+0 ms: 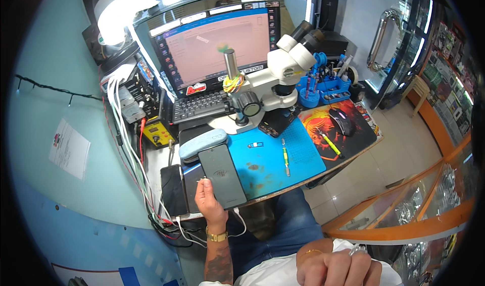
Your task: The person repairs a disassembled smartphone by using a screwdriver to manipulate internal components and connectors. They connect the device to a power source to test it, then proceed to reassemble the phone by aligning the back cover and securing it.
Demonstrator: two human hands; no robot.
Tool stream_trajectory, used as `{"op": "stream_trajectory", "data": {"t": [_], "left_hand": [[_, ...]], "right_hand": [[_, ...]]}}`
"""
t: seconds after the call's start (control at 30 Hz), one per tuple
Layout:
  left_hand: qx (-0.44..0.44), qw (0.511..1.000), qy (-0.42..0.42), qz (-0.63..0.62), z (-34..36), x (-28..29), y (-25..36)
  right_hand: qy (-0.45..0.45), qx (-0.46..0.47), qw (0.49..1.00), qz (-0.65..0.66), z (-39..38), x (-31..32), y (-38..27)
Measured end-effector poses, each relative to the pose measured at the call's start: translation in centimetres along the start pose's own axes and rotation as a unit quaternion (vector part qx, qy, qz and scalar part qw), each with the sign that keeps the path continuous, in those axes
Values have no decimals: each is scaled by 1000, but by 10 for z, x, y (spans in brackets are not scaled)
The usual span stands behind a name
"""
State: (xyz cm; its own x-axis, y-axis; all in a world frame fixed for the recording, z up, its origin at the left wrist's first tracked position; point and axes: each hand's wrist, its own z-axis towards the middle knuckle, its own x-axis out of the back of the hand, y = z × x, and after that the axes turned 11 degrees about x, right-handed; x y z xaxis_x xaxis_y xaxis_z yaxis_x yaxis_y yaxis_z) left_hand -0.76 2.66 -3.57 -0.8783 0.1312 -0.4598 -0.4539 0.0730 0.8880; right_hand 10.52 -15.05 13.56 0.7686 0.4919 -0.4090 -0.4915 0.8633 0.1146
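The left hand (208,197) is gripping the lower left edge of a dark phone (222,175), its fingers closed around the side of the phone, which is lying face up at a slant on the front left part of the blue mat (298,160). A white cable (241,220) is hanging from the phone's lower end. The right hand (336,268) is resting low by the person's body, curled into a loose fist and holding nothing, well apart from the bench.

Just beyond the held phone, a grey-blue case (202,144) is lying on the mat's corner. A second black phone (173,189) is lying to the left of the hand, near a bundle of white and red wires (134,149). Further out on the mat, a green-handled screwdriver (285,157) is lying, and a white microscope (275,76) is standing at the back over another dark device (275,123). Behind it a laptop (212,59) is sitting open. To the right, a mouse (342,121) is resting on a red patterned pad (348,129).
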Motion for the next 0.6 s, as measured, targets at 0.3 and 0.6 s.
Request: {"op": "stream_trajectory", "data": {"t": [0.3, 0.6], "left_hand": [[9, 1000, -16, -19, -1, -3, 7], [14, 999, -21, -28, 0, -5, 3]], "right_hand": [[-99, -184, 891, -404, -27, 59, -20], [-285, -405, 365, -789, -57, 207, -10]]}}
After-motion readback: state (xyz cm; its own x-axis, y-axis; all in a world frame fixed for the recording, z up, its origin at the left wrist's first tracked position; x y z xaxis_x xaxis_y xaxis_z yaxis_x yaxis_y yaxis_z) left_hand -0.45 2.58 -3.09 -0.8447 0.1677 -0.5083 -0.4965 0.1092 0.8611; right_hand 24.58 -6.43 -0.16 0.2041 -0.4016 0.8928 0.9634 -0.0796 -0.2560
